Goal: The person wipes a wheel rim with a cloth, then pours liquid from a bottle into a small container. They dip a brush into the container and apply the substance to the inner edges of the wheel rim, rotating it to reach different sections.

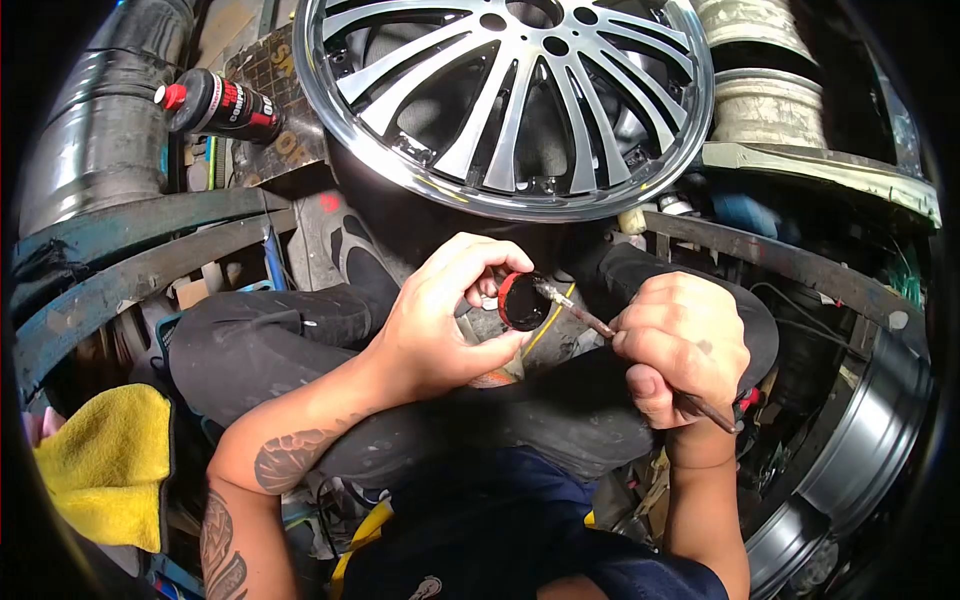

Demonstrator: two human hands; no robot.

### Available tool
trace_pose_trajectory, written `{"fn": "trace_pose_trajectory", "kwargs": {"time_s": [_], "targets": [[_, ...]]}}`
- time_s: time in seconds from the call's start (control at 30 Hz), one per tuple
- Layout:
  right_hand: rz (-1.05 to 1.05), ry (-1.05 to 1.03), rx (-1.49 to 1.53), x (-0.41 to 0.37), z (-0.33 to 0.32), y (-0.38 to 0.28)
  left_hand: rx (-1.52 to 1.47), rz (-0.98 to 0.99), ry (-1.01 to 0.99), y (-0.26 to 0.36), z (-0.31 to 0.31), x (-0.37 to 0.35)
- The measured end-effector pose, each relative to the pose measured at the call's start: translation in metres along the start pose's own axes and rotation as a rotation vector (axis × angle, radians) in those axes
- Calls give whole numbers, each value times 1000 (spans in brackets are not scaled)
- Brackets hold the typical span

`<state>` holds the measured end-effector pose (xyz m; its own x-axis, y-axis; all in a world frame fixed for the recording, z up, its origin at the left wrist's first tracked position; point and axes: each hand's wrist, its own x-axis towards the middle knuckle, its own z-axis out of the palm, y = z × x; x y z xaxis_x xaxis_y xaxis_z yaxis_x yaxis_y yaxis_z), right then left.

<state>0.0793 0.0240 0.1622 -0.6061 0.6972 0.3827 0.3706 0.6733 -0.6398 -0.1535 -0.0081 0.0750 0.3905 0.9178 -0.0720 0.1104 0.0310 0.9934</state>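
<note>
Between the thumb and fingers of my left hand (430, 310) is a small red cap (507, 303), tilted so its dark inside faces right. Black, wet-looking stuff coats that inside. My right hand (685, 345) is wrapped round a thin brush (590, 318), whose handle end sticks out below the fist. The brush's tip reaches to the cap's open side. Just beyond both hands lies a large alloy wheel (490, 130) with polished silver spokes and black gaps between them.
A black bottle with a red top (225, 105) stands at the upper left. A yellow cloth (105, 465) hangs at the lower left. More wheel rims (865, 440) are on the right, with metal frame bars (790, 250) along both sides. My bent legs lie under the hands.
</note>
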Motion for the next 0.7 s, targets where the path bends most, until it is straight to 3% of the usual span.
{"fn": "trace_pose_trajectory", "kwargs": {"time_s": [0.7], "targets": [[46, -28, 26, 5, -1, -3, 22, 63, 41, 1, 1, 0]]}}
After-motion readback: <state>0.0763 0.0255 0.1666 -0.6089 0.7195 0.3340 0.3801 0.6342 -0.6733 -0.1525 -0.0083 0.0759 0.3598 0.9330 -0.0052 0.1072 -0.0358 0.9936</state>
